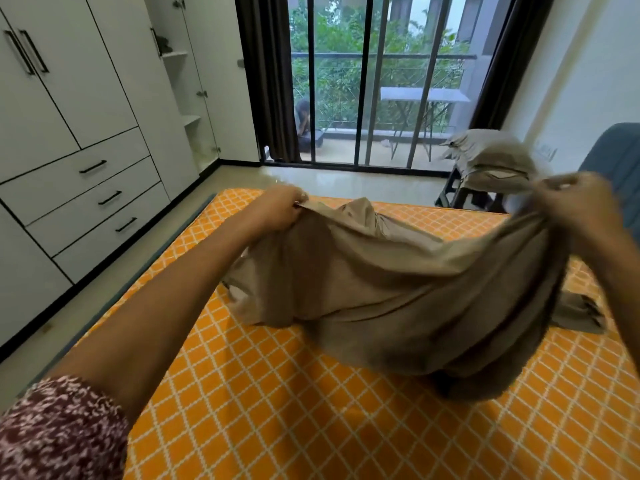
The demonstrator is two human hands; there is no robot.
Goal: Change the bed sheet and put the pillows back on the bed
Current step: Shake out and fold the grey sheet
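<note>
From the head view, the left hand (pixel 282 207) grips one bunched edge of a beige bed sheet (pixel 398 289), fingers curled round the cloth, while the right hand (pixel 575 206) pinches another part of the same edge higher up and off to the side; that hand is blurred, so the exact hold of its fingers is hard to read. The two hands are held well apart and raised, most likely so the sheet hangs between them and its edge can be found and opened out before it is spread. The middle of the sheet sags and a crumpled part rests on the mattress (pixel 277 393), whose orange lattice cover lies bare around it, which suggests the sheet is not yet laid. Two pillows (pixel 491 161) in matching beige cases are stacked on a dark stool (pixel 453 195) just beyond the far right corner of the bed, probably parked there to leave the mattress free for the sheet work. To the left stands a white wardrobe (pixel 86 116), and beyond the bed a glass balcony door (pixel 367 81) lets in daylight.
</note>
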